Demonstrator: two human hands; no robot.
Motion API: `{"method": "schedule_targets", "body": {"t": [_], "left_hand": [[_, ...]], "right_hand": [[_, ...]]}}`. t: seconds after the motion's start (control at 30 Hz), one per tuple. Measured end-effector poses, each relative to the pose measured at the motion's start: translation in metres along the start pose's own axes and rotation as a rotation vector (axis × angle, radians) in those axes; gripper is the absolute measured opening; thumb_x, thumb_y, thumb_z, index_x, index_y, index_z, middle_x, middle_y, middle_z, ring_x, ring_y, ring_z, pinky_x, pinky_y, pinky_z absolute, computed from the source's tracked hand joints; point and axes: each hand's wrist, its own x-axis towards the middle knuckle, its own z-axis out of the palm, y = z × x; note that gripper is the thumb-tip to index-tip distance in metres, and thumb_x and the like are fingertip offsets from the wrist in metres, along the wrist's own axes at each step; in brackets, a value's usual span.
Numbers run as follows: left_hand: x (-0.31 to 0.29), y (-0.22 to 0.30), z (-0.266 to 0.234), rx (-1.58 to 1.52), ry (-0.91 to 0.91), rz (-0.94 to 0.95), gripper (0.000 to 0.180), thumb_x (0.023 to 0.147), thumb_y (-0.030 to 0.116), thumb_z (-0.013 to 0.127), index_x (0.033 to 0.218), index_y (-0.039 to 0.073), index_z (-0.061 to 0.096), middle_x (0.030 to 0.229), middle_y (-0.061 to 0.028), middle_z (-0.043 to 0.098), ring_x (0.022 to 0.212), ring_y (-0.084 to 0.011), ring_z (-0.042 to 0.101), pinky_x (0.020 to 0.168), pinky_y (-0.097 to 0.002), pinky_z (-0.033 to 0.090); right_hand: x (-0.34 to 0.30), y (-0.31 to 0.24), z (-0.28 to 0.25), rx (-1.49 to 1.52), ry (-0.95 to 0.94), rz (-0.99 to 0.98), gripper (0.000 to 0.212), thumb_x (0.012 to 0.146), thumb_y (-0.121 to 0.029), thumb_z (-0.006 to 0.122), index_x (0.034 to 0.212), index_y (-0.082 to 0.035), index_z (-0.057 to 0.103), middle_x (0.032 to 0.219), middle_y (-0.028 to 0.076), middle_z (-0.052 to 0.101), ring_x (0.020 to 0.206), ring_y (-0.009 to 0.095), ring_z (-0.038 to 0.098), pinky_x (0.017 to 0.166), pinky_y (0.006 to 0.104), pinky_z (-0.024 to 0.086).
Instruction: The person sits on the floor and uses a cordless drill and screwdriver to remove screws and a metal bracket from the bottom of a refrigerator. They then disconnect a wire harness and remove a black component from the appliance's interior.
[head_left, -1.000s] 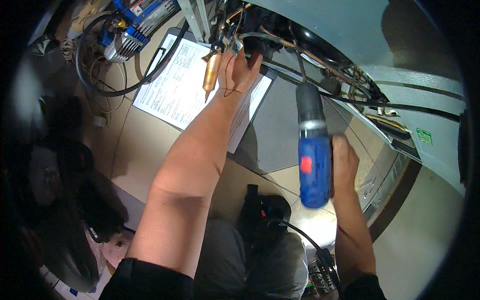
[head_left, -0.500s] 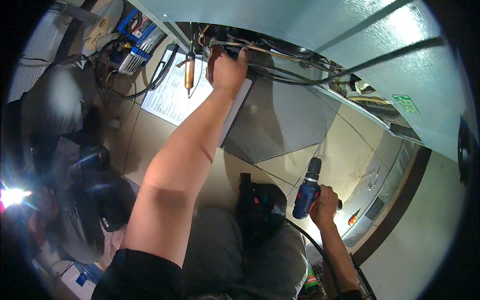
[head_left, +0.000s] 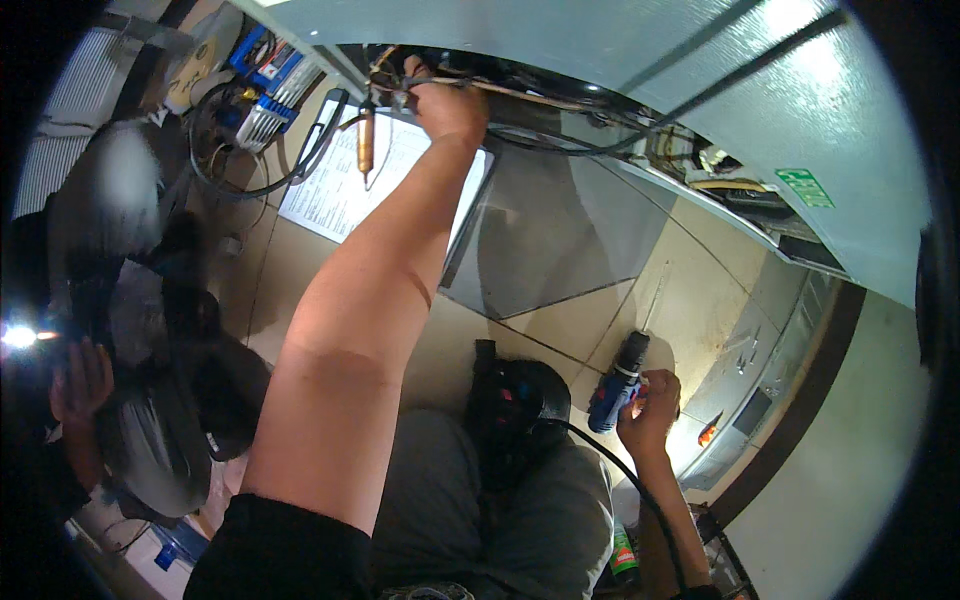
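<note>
My left hand [head_left: 452, 112] reaches into the open lower part of a pale grey-blue appliance [head_left: 640, 60]. Its fingers are curled among thin copper tubes [head_left: 520, 95]; what they hold is hidden. Just left of it hangs a copper filter drier [head_left: 366, 142], a small cylinder with a thin bent tube at its lower end. My right hand [head_left: 652, 408] is closed on a blue and black cordless drill [head_left: 616, 388] low over the floor tiles. A long thin bit [head_left: 657, 295] points away from the drill's chuck.
A clipboard with printed paper [head_left: 325, 190] lies beneath the drier, beside a dark grey sheet [head_left: 560, 235]. Blue gauge equipment with hoses [head_left: 275, 75] stands back left. A black bag-like item [head_left: 515, 400] sits before my knees. Another person's hand [head_left: 82, 380] shows at left.
My right hand has shifted slightly and its grip looks looser, with the drill tilted and lower. My left hand has turned among the tubes, a finger now pointing up. The other person's hand has appeared.
</note>
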Motion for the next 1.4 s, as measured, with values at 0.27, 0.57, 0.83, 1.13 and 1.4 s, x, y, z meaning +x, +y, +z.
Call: {"method": "schedule_targets", "body": {"t": [0.27,0.57,0.83,1.13,1.4], "left_hand": [[-0.011,-0.021,-0.031,-0.286,-0.305,0.006,0.052,0.091,0.013,0.068,0.135,-0.003,0.047,0.124,-0.0275,0.064,0.120,-0.0454,0.058,0.104,-0.0456,0.044],[-0.017,-0.060,-0.017,-0.579,-0.384,-0.063,0.031,0.089,-0.001,0.063,0.120,0.000,0.056,0.119,-0.0125,0.064,0.115,-0.0228,0.060,0.098,-0.0329,0.047],[-0.046,-0.086,-0.068,-0.267,-0.468,0.092,0.051,0.081,0.005,0.065,0.131,-0.002,0.056,0.129,-0.0232,0.058,0.129,-0.0392,0.052,0.109,-0.0423,0.042],[-0.114,-0.162,-0.200,0.556,-0.437,0.560,0.059,0.087,0.023,0.061,0.143,0.007,0.050,0.147,-0.0183,0.045,0.144,-0.0423,0.035,0.116,-0.0635,0.028],[-0.113,-0.159,-0.196,0.603,-0.450,0.557,0.058,0.090,0.026,0.055,0.144,0.007,0.048,0.148,-0.0188,0.043,0.143,-0.0436,0.034,0.116,-0.0635,0.026]], "right_hand": [[0.229,-0.158,0.054,0.232,0.171,-0.430,0.050,0.095,-0.011,0.055,0.143,0.004,0.047,0.136,0.027,0.055,0.126,0.045,0.052,0.109,0.0485,0.040],[0.399,-0.248,0.051,0.257,-0.004,0.040,0.043,0.098,-0.031,0.061,0.128,0.000,0.058,0.119,0.023,0.069,0.104,0.039,0.069,0.095,0.0477,0.054],[0.436,-0.263,0.085,-0.110,0.372,-0.182,0.062,0.089,-0.043,0.065,0.141,-0.011,0.058,0.148,0.021,0.053,0.140,0.042,0.044,0.118,0.0467,0.032],[0.461,-0.265,0.091,0.435,0.364,-0.009,0.056,0.092,-0.040,0.063,0.136,-0.007,0.058,0.141,0.021,0.055,0.132,0.040,0.050,0.114,0.0486,0.037],[0.460,-0.262,0.073,1.626,0.343,0.312,0.051,0.094,-0.037,0.062,0.132,-0.003,0.058,0.136,0.022,0.057,0.126,0.039,0.054,0.111,0.0502,0.041]]}}
